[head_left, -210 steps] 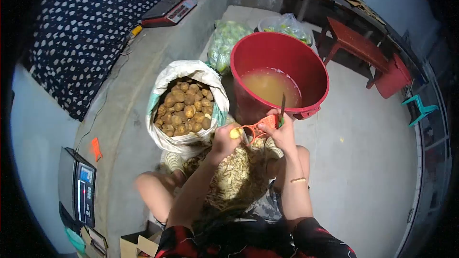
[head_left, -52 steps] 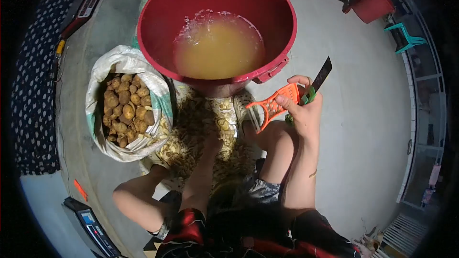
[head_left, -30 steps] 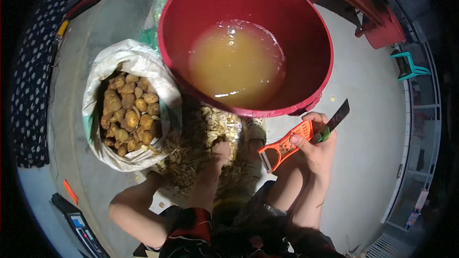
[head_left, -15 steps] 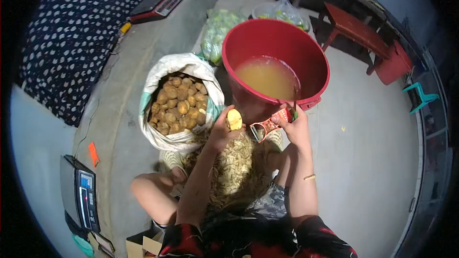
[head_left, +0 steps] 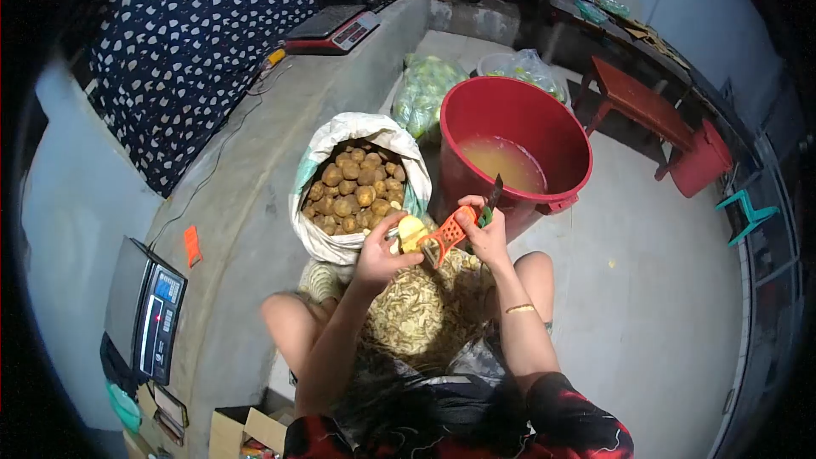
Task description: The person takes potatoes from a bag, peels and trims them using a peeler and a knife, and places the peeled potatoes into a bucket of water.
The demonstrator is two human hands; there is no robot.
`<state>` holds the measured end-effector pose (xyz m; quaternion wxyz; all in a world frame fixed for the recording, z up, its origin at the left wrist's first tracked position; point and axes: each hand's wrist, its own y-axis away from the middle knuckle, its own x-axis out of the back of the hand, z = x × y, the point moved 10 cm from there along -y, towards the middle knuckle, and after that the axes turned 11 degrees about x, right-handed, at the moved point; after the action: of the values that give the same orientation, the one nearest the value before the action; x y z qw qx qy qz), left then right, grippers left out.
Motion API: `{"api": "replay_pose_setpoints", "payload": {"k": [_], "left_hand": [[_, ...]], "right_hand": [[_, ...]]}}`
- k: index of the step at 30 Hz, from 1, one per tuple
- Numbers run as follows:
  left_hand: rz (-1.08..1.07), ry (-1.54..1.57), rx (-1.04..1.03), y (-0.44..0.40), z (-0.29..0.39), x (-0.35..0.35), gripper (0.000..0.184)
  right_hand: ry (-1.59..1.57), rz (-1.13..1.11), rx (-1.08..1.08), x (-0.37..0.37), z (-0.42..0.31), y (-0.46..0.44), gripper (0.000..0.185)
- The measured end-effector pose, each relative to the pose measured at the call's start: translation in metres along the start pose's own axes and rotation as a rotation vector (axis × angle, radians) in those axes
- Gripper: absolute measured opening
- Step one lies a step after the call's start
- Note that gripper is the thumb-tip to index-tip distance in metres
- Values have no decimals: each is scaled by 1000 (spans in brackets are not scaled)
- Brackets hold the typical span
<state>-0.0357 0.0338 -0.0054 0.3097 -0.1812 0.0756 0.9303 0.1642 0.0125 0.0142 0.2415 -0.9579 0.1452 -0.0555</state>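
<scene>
The pale floor (head_left: 646,314) runs along the right side, and a raised grey ledge (head_left: 242,166) along the left; a dark cloth (head_left: 200,34) with white marks hangs at the upper left; a big red tub (head_left: 514,110), part filled with cloudy yellowish water, stands ahead of the person; a reddish bench (head_left: 646,102) stands beyond it to the right; just left of the tub, a white sack (head_left: 327,246) sits with its mouth rolled wide; a heap of peelings (head_left: 412,306) spreads between the person's legs; behind the tub's left side lies a clear bag of green produce (head_left: 425,98); a scale (head_left: 157,323) with a lit display rests on the ledge; many brown potatoes (head_left: 357,187) fill the sack; the left hand (head_left: 381,257) grips a peeled potato over the near edge of the sack and the heap; the right hand (head_left: 489,236) is closed round an orange peeler and a green-handled knife together; the knife (head_left: 495,191) points its dark blade up; the peeler (head_left: 449,236) slants down toward the left hand, its blade end at the peeled potato (head_left: 411,231), though whether they touch I cannot tell
</scene>
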Motion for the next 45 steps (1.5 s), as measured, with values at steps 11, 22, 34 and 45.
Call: {"api": "replay_pose_setpoints", "payload": {"k": [11, 22, 34, 45], "left_hand": [[-45, 102, 34, 37, -6, 6, 69], [-31, 261, 32, 34, -8, -11, 63], [-300, 732, 182, 26, -20, -36, 63], [52, 603, 140, 22, -33, -6, 35]], "right_hand": [[134, -153, 145, -39, -37, 4, 18], [135, -102, 131, -15, -36, -8, 20], [34, -33, -115, -4, -3, -12, 20], [73, -35, -82, -1, 4, -11, 22]]}}
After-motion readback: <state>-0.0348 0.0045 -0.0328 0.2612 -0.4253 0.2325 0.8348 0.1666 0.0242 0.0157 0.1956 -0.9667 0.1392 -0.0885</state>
